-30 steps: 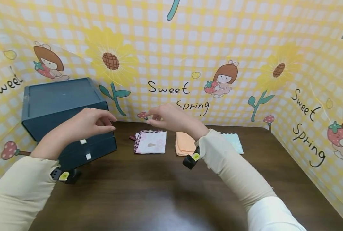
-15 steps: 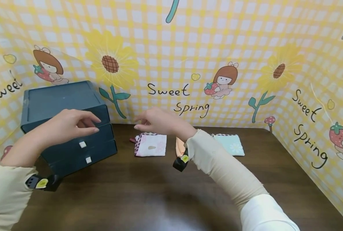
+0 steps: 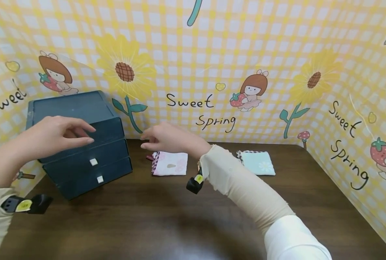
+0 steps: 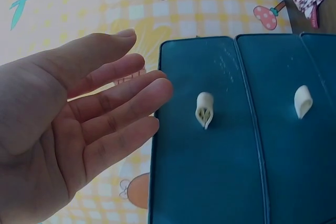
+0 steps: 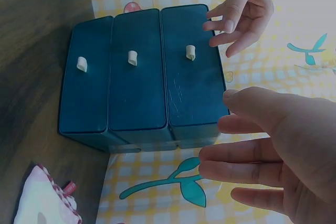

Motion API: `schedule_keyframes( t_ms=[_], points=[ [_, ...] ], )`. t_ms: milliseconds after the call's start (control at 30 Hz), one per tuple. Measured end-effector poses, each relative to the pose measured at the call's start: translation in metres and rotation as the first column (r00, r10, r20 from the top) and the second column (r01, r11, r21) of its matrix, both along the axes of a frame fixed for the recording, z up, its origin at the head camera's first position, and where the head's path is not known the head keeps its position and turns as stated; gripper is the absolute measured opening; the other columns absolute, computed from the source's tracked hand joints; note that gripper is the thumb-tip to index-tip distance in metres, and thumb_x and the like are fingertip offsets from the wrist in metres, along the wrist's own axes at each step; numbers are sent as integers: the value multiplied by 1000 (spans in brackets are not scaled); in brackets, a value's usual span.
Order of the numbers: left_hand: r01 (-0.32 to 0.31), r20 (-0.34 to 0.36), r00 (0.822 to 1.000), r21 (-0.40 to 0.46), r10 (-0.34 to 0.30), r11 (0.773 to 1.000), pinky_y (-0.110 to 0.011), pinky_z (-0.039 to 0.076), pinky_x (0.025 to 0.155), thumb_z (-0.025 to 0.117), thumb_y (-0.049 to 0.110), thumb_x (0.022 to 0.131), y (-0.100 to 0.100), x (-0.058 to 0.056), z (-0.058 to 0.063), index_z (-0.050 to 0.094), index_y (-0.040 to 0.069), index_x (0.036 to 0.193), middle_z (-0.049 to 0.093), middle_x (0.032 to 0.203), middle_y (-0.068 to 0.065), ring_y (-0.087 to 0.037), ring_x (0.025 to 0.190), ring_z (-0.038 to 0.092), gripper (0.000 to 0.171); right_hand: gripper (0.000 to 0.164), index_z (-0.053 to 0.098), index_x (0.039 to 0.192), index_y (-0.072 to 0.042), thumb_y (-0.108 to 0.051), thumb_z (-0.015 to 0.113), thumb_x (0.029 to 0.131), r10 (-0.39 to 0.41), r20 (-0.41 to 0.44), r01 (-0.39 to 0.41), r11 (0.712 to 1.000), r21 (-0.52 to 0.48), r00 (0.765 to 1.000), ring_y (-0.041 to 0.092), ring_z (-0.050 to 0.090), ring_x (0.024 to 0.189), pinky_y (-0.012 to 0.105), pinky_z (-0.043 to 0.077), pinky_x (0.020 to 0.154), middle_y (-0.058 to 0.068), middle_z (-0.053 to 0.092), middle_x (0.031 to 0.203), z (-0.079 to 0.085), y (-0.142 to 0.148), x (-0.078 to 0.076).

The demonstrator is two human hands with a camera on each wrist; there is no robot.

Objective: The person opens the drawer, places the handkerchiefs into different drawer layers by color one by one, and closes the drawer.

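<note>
A dark blue three-drawer box (image 3: 105, 155) with small white pull tabs stands at the left. My left hand (image 3: 57, 135) hovers before its top drawer, fingers loosely bent and holding nothing. In the left wrist view, those fingers (image 4: 131, 98) appear beside the top drawer's front, whose white tab (image 4: 205, 109) is near. My right hand (image 3: 167, 139) hangs in the air right of the box, also holding nothing. Below it lies a folded white-and-pink cloth (image 3: 171, 164) with a checked edge. All three drawers look closed in the right wrist view.
A folded mint cloth (image 3: 257, 163) with a flower lies farther right on the brown wooden table (image 3: 167, 216). An orange cloth between the two is almost entirely hidden by my right wrist. Yellow checked fabric (image 3: 186, 65) covers the wall behind and at the sides.
Both hands have moved left, the left one across the front of the drawer box. My right forearm now hides most of the orange cloth and leaves more of the mint one visible.
</note>
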State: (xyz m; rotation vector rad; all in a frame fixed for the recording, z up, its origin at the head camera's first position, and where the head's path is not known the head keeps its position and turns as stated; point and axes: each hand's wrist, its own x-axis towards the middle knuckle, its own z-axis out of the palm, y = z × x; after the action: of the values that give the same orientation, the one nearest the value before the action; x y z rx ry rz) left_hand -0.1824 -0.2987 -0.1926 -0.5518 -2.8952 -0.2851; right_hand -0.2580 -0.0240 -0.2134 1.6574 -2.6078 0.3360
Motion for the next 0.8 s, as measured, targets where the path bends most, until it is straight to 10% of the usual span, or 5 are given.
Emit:
schedule_keyframes(
  t_ms=[800],
  points=[
    [-116,2,993,-97,117,988,-29,43,52,67,20,85,-36,2,2,60,-6,108,60,72,4,-13,60,56,36,36,58,123,-11,-32,51,94,40,81,-46,995,85,996,0,56,75,17,43,67,-6,63,95,1,-54,-6]
  ],
)
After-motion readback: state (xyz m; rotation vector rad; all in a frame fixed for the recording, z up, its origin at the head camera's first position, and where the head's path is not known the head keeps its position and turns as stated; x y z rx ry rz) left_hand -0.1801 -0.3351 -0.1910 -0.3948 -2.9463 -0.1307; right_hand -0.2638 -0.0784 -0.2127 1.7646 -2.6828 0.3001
